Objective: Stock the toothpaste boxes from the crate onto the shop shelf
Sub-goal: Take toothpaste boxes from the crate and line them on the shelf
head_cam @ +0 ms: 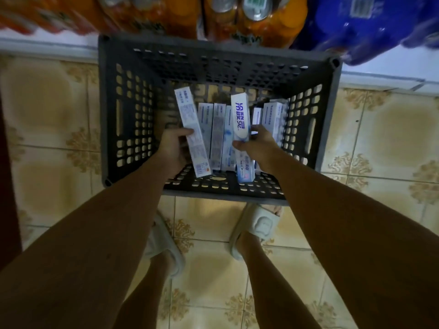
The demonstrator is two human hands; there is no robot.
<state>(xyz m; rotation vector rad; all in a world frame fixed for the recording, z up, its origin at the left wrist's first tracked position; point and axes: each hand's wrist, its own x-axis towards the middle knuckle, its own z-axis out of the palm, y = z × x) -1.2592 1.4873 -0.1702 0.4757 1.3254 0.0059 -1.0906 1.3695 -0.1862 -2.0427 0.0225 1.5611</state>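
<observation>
2 hands [172, 148], 2 boxes [190, 129]

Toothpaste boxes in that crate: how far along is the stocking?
Done: nothing shows; no shelf with toothpaste is in view. In hand: the left hand grips one box, the right hand another box, both over the grey crate. Left: several remaining boxes stand inside.
</observation>
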